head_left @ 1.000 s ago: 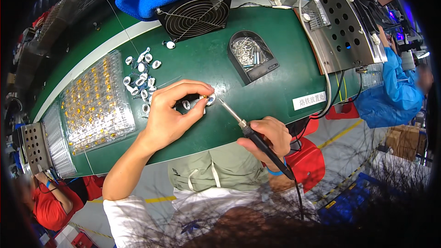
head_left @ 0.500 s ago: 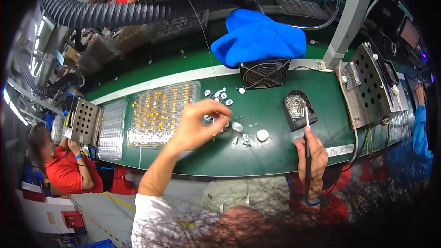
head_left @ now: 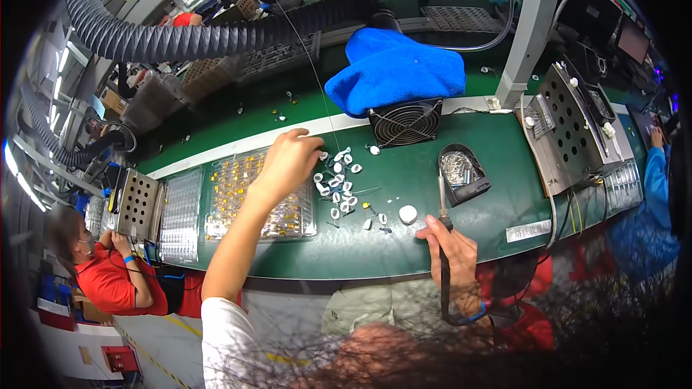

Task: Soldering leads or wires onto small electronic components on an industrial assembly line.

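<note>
My left hand (head_left: 287, 160) is over the right part of a clear plastic tray (head_left: 301, 222) that carries rows of small yellow-orange parts. Its fingers curl inward, and whatever they pinch is hidden. Right beside it lies a loose pile of small white oval parts with dark leads (head_left: 334, 183). In my right hand (head_left: 457, 253) is a soldering iron (head_left: 442, 198), its metal shaft pointing away from me. Left of that hand sits a white round lump (head_left: 408, 215). A few small pieces, one with a yellow part (head_left: 366, 206), lie between lump and pile.
A black scoop-shaped dish (head_left: 477, 189) holds shiny metal bits. Behind stands a fan (head_left: 405, 124) under a blue cloth (head_left: 404, 72). Perforated metal boxes (head_left: 569, 137) flank the green bench. A black ribbed hose (head_left: 202, 32) crosses above. A person in red (head_left: 119, 274) works at left.
My left hand has moved left and away from me, from the white parts to the tray. My right hand has drawn the soldering iron leftward from the black dish. A person now shows across the bench.
</note>
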The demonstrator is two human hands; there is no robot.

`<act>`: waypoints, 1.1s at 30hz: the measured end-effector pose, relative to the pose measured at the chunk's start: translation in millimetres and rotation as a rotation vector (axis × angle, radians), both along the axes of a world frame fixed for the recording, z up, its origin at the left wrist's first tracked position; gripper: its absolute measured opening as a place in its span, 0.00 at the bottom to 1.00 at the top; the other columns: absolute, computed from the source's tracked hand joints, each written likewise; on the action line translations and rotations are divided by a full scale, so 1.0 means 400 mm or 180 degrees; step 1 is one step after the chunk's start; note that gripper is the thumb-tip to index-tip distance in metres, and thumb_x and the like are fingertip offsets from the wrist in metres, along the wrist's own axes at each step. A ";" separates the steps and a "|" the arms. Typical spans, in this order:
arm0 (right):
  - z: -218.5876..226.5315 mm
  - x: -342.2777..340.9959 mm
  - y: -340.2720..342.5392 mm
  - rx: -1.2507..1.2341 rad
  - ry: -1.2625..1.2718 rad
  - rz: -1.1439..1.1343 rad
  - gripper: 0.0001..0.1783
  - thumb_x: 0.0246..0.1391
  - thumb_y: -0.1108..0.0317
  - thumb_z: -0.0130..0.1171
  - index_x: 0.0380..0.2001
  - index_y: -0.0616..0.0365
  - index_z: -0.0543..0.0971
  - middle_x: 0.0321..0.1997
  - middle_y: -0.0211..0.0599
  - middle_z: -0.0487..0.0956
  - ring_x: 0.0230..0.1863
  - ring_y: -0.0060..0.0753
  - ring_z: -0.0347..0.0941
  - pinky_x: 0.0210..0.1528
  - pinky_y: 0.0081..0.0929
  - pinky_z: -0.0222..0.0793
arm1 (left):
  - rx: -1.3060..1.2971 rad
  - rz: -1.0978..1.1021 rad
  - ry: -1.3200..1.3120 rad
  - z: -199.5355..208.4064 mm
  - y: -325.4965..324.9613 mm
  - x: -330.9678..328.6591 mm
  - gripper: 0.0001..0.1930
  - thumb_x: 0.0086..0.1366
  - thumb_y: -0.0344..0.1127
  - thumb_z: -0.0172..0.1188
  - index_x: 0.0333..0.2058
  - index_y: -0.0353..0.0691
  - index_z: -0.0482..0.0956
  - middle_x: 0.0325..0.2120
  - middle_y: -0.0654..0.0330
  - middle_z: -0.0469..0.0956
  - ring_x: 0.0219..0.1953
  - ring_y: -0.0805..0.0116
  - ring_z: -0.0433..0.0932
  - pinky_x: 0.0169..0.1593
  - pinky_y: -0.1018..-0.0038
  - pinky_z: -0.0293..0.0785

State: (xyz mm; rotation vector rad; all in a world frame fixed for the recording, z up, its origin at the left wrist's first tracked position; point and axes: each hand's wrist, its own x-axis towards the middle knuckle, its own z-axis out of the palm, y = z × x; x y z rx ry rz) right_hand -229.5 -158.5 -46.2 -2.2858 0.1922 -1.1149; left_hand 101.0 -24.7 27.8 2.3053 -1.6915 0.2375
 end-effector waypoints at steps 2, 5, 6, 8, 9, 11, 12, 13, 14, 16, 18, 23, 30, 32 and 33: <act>-0.001 0.000 0.000 0.0040 -0.0106 -0.0037 0.25 0.58 0.83 0.62 0.59 0.62 0.76 0.34 0.41 0.87 0.29 0.42 0.83 0.35 0.34 0.78 | 0.0259 -0.0212 -0.0614 -0.039 -0.007 -0.002 0.08 0.63 0.32 0.66 0.40 0.38 0.87 0.41 0.54 0.86 0.54 0.49 0.80 0.61 0.58 0.72; -0.015 0.005 -0.003 0.0052 -0.0059 -0.0037 0.25 0.58 0.84 0.61 0.59 0.63 0.75 0.33 0.42 0.87 0.29 0.40 0.83 0.34 0.33 0.78 | 0.0401 -0.0281 -0.0987 -0.046 -0.006 -0.013 0.07 0.62 0.32 0.66 0.39 0.39 0.88 0.38 0.54 0.86 0.53 0.51 0.80 0.61 0.58 0.72; -0.011 0.004 -0.004 0.0057 -0.0033 -0.0068 0.25 0.58 0.84 0.61 0.59 0.63 0.75 0.33 0.42 0.87 0.29 0.40 0.83 0.34 0.33 0.78 | 0.0269 -0.0267 -0.0697 -0.038 -0.009 -0.023 0.07 0.60 0.27 0.67 0.37 0.38 0.86 0.37 0.53 0.85 0.49 0.52 0.82 0.56 0.60 0.76; 0.000 0.002 -0.004 0.0070 -0.0120 -0.0037 0.24 0.59 0.84 0.60 0.59 0.64 0.75 0.34 0.42 0.87 0.28 0.40 0.83 0.34 0.33 0.78 | -0.0125 -0.0243 -0.0113 -0.015 0.003 -0.044 0.07 0.59 0.23 0.66 0.37 0.37 0.85 0.37 0.53 0.84 0.46 0.54 0.83 0.52 0.62 0.78; 0.000 0.004 -0.003 0.0095 -0.0085 -0.0104 0.24 0.59 0.84 0.60 0.59 0.64 0.75 0.34 0.42 0.87 0.28 0.40 0.83 0.34 0.33 0.78 | -0.0511 -0.0210 0.0479 -0.008 0.006 -0.054 0.08 0.57 0.19 0.65 0.36 0.36 0.84 0.37 0.54 0.83 0.43 0.55 0.84 0.48 0.65 0.80; 0.007 0.010 -0.003 0.0148 -0.0395 0.0011 0.21 0.59 0.84 0.59 0.56 0.65 0.76 0.35 0.42 0.87 0.26 0.37 0.82 0.32 0.32 0.77 | -0.0954 -0.0200 0.1085 0.025 0.014 -0.093 0.11 0.55 0.13 0.64 0.35 0.33 0.82 0.38 0.55 0.83 0.38 0.64 0.84 0.40 0.72 0.81; 0.016 0.007 -0.001 0.0266 -0.0369 0.0091 0.20 0.58 0.86 0.57 0.54 0.65 0.77 0.35 0.42 0.87 0.24 0.34 0.79 0.31 0.31 0.76 | -0.1131 -0.0166 0.1231 0.037 0.022 -0.119 0.11 0.56 0.13 0.65 0.36 0.33 0.82 0.38 0.56 0.83 0.37 0.67 0.84 0.40 0.74 0.81; 0.011 0.008 0.001 0.0244 -0.0352 0.0114 0.20 0.58 0.86 0.56 0.54 0.65 0.77 0.35 0.42 0.87 0.24 0.33 0.78 0.30 0.30 0.75 | -0.1226 -0.0131 0.1343 0.035 0.022 -0.143 0.11 0.56 0.13 0.67 0.36 0.32 0.82 0.39 0.56 0.84 0.37 0.70 0.84 0.41 0.76 0.82; 0.000 0.003 -0.004 0.0208 -0.0323 0.0151 0.20 0.58 0.87 0.55 0.53 0.64 0.77 0.35 0.42 0.87 0.23 0.32 0.76 0.29 0.29 0.75 | -0.1316 -0.0193 0.1530 0.021 0.017 -0.167 0.10 0.56 0.14 0.68 0.37 0.32 0.83 0.39 0.56 0.84 0.37 0.70 0.84 0.42 0.77 0.82; -0.008 -0.016 -0.010 0.0138 0.0004 0.0072 0.20 0.56 0.89 0.54 0.51 0.64 0.76 0.38 0.45 0.88 0.27 0.35 0.80 0.32 0.31 0.77 | -0.1330 -0.0340 0.1728 0.006 0.001 -0.229 0.11 0.56 0.16 0.70 0.37 0.33 0.83 0.38 0.55 0.84 0.38 0.68 0.85 0.43 0.75 0.82; -0.003 0.003 -0.003 0.0302 -0.0258 0.0054 0.18 0.55 0.89 0.57 0.48 0.65 0.76 0.42 0.48 0.87 0.32 0.41 0.83 0.36 0.34 0.80 | -0.1284 -0.0923 0.1352 0.001 -0.017 -0.282 0.11 0.55 0.17 0.71 0.37 0.34 0.84 0.38 0.55 0.84 0.38 0.64 0.85 0.43 0.73 0.82; -0.006 0.025 0.003 0.0312 -0.0328 -0.0081 0.19 0.52 0.86 0.64 0.47 0.62 0.75 0.51 0.53 0.86 0.41 0.46 0.82 0.43 0.35 0.80 | -0.1141 -0.1241 0.1504 -0.065 -0.038 -0.347 0.13 0.52 0.16 0.72 0.36 0.35 0.83 0.38 0.55 0.84 0.38 0.59 0.86 0.40 0.69 0.83; -0.012 0.027 0.002 -0.0082 -0.0246 -0.0126 0.22 0.44 0.81 0.70 0.44 0.56 0.78 0.56 0.40 0.85 0.37 0.38 0.78 0.37 0.32 0.74 | -0.1254 -0.1373 0.1200 -0.095 -0.055 -0.350 0.14 0.50 0.17 0.73 0.36 0.36 0.83 0.38 0.57 0.83 0.37 0.59 0.84 0.38 0.69 0.83; -0.008 0.038 0.008 -0.0317 -0.0146 -0.0088 0.23 0.43 0.78 0.70 0.46 0.55 0.79 0.55 0.38 0.85 0.40 0.40 0.78 0.40 0.36 0.74 | -0.1260 -0.1320 0.1082 -0.095 -0.046 -0.344 0.15 0.50 0.17 0.73 0.36 0.36 0.83 0.38 0.57 0.83 0.37 0.59 0.84 0.38 0.68 0.83; -0.006 0.042 0.013 -0.0295 -0.0170 0.0009 0.23 0.43 0.78 0.70 0.46 0.55 0.79 0.55 0.38 0.85 0.40 0.40 0.78 0.40 0.36 0.74 | -0.1269 -0.1373 0.1013 -0.094 -0.040 -0.341 0.15 0.49 0.17 0.73 0.37 0.36 0.83 0.37 0.57 0.83 0.37 0.59 0.84 0.38 0.68 0.83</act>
